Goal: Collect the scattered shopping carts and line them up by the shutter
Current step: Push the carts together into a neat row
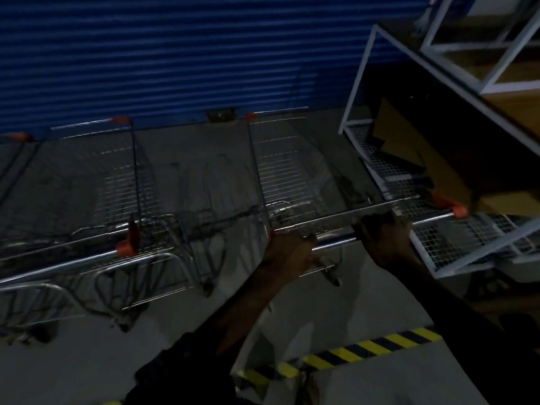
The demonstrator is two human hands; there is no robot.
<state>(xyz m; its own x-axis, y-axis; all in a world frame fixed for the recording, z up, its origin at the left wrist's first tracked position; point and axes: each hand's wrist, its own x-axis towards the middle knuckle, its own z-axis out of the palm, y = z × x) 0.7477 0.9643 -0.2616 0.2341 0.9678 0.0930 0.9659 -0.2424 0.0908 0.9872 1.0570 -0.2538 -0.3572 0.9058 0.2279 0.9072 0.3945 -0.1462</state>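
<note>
A silver wire-mesh shopping cart with orange plastic corner caps [289,171] stands nose-on to the blue corrugated roller shutter [175,54], its far rim close to the shutter's foot, and both hands are on its chrome push bar [333,242]. The step in hand looks like parking this cart into the row: to its left a second wire cart with orange caps [117,182] already faces the shutter, with a strip of bare grey concrete floor [198,171] between the two, and part of a third cart [17,159] shows at the left edge.

The left hand [289,252] is curled around the bar near its left end, fingers wrapped over the top. The right hand [382,232] is closed over the bar further right, short of the orange end cap [458,211]. Both hands are shut tight on the bar, none spread.

To the right, a white metal-framed mesh rack holding brown cardboard [409,159] sits just beside the cart's right flank, seemingly nearly touching. The next move, as I judge it, calls for easing the cart forward and somewhat leftward so it squares up with its neighbour and clears the rack, then letting go. A yellow-and-black hazard stripe on the floor [350,353] runs behind the person's arms. The light is dim and the frame is blurred, so the wheels are hard to make out
</note>
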